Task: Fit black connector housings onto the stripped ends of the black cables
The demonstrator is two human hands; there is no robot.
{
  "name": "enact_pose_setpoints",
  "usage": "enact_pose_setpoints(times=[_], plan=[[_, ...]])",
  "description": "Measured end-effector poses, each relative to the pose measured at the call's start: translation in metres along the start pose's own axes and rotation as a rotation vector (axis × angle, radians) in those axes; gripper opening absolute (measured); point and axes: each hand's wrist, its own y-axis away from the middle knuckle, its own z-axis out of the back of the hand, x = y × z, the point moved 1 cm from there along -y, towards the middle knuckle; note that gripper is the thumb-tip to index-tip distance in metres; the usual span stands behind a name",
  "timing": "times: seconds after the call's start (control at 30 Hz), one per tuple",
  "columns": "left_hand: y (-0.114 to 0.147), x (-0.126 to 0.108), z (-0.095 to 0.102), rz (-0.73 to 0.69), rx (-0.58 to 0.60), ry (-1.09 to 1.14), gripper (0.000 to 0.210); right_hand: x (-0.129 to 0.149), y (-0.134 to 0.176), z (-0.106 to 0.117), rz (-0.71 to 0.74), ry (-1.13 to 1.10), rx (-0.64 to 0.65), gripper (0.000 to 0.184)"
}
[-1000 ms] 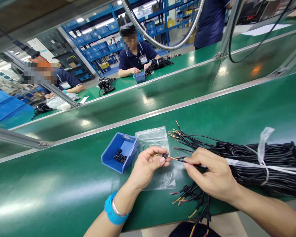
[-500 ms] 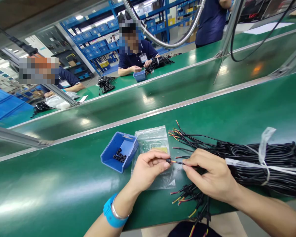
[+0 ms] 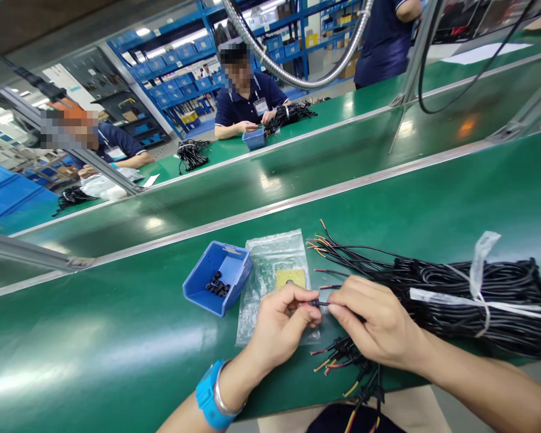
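Note:
My left hand (image 3: 284, 325) pinches a small black grommet (image 3: 314, 302) between thumb and forefinger. A black cable (image 3: 324, 304) runs into the grommet from the right, and my right hand (image 3: 379, 322) grips that cable close to its end. Under my left hand lies a clear plastic bag (image 3: 261, 258) with a yellow label (image 3: 290, 278). To its left stands a blue bin (image 3: 202, 282) holding several black grommets (image 3: 218, 285). Beneath my right hand, several cable ends with black fittings (image 3: 365, 364) hang toward the table's near edge, their red and yellow wires bare of the jacket.
A big bundle of black cables (image 3: 478, 300), tied with white strips, lies at the right. Behind the metal rail (image 3: 270, 210), a co-worker (image 3: 247, 99) handles cables beside another blue bin (image 3: 253, 140). A metal flexible hose (image 3: 306, 78) hangs above.
My hands have drawn closer together. The grommet now sits over the black jacket, where coloured wires showed between it and my right hand before. My left hand has shifted slightly right.

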Motion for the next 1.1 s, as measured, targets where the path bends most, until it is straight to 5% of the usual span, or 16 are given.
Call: enact_pose_setpoints(times=[0.13,0.33,0.67,0.97,1.1], plan=[[0.004,0.0,0.002,-0.238,0.019,-0.241,0.005,-0.001,0.002,-0.002,0.017,-0.02,0.017,0.017],[0.004,-0.005,-0.001,-0.354,-0.007,-0.392,0.007,0.002,0.001,-0.001,0.061,-0.022,-0.009,0.018],[0.009,0.001,-0.016,-0.286,-0.054,-0.248,0.007,0.006,0.0,0.002,0.068,0.015,-0.011,0.022],[0.008,0.0,-0.014,-0.384,-0.047,-0.332,0.012,0.005,0.003,-0.001,0.055,0.012,0.047,0.029],[0.006,0.005,-0.009,-0.169,-0.055,-0.216,0.005,0.003,0.001,-0.003,-0.027,-0.026,0.076,0.026]])
